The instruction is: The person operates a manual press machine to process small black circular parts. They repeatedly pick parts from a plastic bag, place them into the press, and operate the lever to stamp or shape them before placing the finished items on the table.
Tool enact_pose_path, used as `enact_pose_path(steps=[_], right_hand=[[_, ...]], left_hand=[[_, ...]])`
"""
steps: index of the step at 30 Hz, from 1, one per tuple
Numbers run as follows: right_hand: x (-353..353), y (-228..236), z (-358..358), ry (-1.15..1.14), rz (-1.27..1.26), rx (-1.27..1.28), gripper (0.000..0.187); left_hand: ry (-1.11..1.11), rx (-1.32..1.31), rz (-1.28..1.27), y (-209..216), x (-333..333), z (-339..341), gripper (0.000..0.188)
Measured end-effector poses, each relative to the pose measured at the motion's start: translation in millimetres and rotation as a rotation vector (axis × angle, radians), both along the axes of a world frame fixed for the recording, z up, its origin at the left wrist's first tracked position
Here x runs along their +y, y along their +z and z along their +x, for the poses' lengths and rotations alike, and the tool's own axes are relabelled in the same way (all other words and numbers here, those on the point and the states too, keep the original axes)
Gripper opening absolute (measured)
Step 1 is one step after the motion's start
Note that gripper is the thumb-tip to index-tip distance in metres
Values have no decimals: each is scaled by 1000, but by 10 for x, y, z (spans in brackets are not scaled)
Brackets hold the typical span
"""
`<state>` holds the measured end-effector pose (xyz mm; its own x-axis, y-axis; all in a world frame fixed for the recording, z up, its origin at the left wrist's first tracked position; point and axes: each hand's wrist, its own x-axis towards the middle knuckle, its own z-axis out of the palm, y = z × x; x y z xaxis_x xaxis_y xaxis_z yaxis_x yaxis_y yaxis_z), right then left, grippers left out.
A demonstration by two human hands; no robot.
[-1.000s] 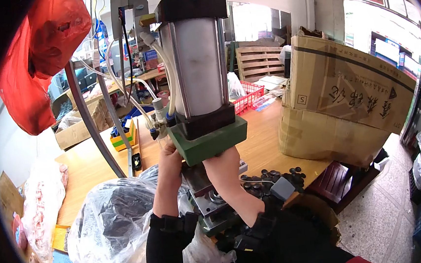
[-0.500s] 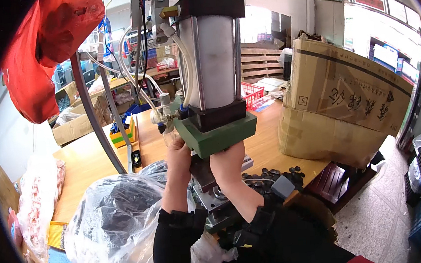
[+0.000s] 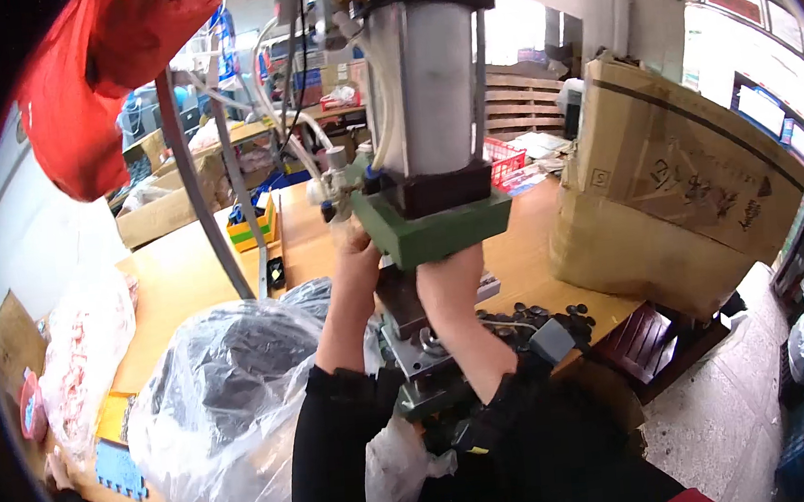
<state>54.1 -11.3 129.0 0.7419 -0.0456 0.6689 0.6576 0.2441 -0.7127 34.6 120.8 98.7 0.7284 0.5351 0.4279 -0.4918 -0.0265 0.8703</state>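
A pneumatic press [image 3: 427, 89] with a pale cylinder stands in front of me, on a green block [image 3: 448, 233]. Both my arms reach up beneath that block. My left hand [image 3: 355, 240] is at its left side, below the valve and hose fittings [image 3: 335, 183]; its fingers are mostly hidden. My right hand [image 3: 451, 268] is under the block's front edge, its fingers out of sight behind the press. Below my hands is the metal press base [image 3: 417, 355]. What either hand touches or holds cannot be made out.
Small black round parts [image 3: 573, 318] lie right of the base, near a grey box-shaped piece [image 3: 552, 341]. A clear plastic bag with dark contents [image 3: 233, 378] fills the left front. Cardboard boxes [image 3: 678, 163] stand right. Another person's hand [image 3: 57, 469] shows at the left edge.
The whole view has shifted, so the press and boxes sit farther right and a little higher. Both hands remain under the green block. Another person's hand has appeared at the left edge.
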Motion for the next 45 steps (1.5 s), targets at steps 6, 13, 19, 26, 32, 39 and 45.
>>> enact_pose_path(steps=[6, 13, 19, 26, 32, 39, 45], right_hand=[[-318, -311, 96, 146, -462, -140, 46], [-1717, -713, 9, 269, -611, -127, 30], [-1807, -1324, 139, 384, -712, -39, 23], [-769, -1159, 20, 166, -607, -299, 55], [-631, -1216, 183, 30, -740, -86, 53], [-675, -1524, 277, -206, -970, -284, 54], [-1147, -1477, 264, 65, -889, -151, 48]], left_hand=[[299, 451, 390, -60, -118, -895, 28], [574, 489, 345, -324, -1057, -2704, 32], [393, 643, -51, -1253, -2218, -3255, 15], [434, 547, -36, -1316, -2481, -3132, 16], [464, 634, 96, -1316, -2180, -3073, 18], [845, 781, 723, -1310, -1276, -3167, 19], [1065, 1132, 1040, -900, 121, -3447, 43]])
